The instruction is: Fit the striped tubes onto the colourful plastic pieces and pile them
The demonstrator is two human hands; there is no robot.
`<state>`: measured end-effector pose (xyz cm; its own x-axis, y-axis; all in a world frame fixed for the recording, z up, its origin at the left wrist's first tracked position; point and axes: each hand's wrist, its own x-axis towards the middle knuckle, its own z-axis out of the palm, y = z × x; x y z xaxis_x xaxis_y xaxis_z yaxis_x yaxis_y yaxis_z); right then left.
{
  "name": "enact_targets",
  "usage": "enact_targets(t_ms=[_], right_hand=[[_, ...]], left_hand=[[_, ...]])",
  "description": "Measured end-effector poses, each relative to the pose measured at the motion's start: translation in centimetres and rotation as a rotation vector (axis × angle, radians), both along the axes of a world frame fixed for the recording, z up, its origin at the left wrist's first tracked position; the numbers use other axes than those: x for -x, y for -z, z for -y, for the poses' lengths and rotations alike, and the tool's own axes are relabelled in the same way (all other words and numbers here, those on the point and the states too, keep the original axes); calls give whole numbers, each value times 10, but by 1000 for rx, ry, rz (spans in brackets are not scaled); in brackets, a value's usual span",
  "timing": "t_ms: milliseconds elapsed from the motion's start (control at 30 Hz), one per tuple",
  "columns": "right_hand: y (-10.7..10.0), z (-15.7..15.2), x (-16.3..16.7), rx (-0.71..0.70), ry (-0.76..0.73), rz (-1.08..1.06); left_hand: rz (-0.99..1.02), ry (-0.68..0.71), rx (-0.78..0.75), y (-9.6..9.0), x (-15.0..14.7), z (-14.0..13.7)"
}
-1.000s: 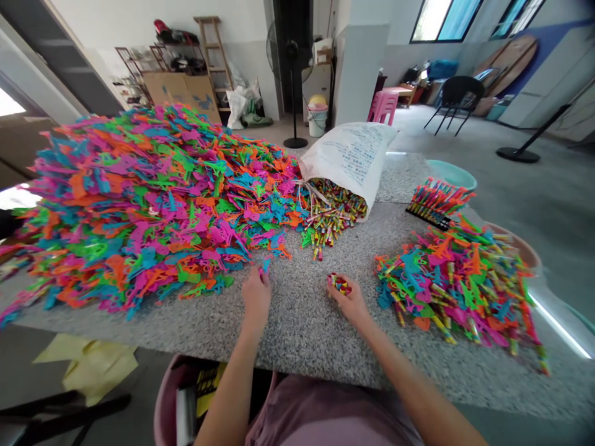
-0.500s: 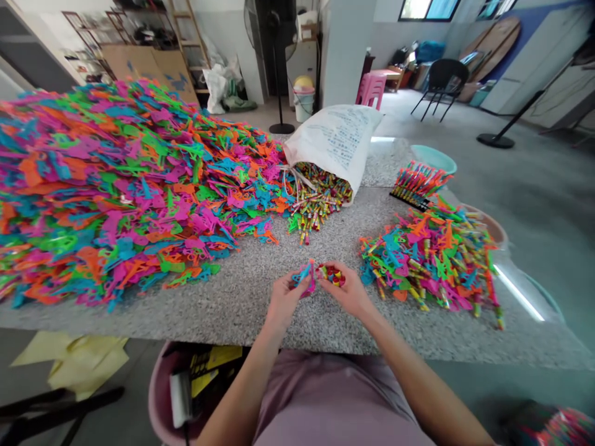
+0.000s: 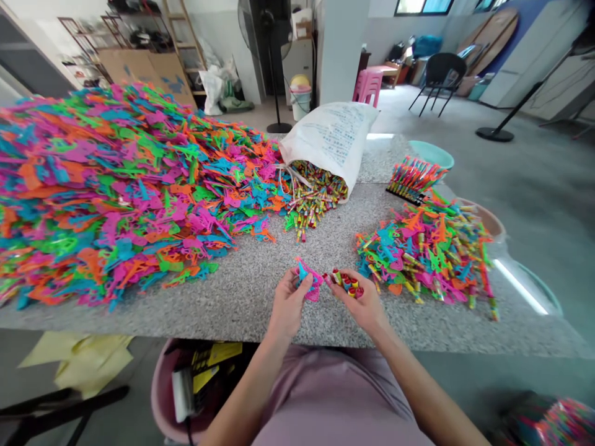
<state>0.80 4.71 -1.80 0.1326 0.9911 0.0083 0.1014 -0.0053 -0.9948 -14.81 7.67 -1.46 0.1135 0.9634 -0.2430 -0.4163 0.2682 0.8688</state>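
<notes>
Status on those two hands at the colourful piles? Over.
Left hand: gripping pink and blue plastic pieces. Right hand: holding bunch of small tubes. Hands close together above countertop; no obstruction seen between them.

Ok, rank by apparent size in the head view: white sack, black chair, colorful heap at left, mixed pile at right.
1. Colorful heap
2. Mixed pile
3. White sack
4. Black chair (farthest back)

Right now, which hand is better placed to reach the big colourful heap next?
Probably the left hand, though holding coloured pieces: it's nearer the big heap, while the right hand, holding small tubes, is farther.
</notes>
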Motion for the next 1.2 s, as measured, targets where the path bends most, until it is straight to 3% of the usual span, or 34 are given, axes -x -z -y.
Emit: enact_targets(t_ms=[400, 567, 667, 867, 933, 1000, 1067, 1100, 1167, 1200], right_hand=[[-14, 11, -3, 14, -108, 89], [-14, 15, -3, -106, -109, 339], [-11, 16, -3, -188, -129, 476], [-2, 14, 3, -138, -173, 472], [-2, 15, -1, -139, -169, 461], [-4, 13, -20, -142, -120, 458], [-8, 9, -59, -145, 36, 504], [-10, 5, -83, -149, 155, 556], [-11, -6, -132, -167, 427, 763], [-10, -12, -152, -189, 487, 893]], left_hand=[[-59, 35, -5, -5, 0, 0], [-69, 69, -51, -7, 1, -2], [-57, 71, -30, -3, -1, -5], [-47, -47, 2, 8, -17, 8], [-90, -20, -40, 13, -21, 7], [-172, 107, -96, 22, -20, -6], [-327, 177, -155, 35, -13, -33], [-445, 140, -191, 41, -7, -51], [-773, -61, -286, 52, 4, -91], [-939, -151, -320, 57, 8, -111]])
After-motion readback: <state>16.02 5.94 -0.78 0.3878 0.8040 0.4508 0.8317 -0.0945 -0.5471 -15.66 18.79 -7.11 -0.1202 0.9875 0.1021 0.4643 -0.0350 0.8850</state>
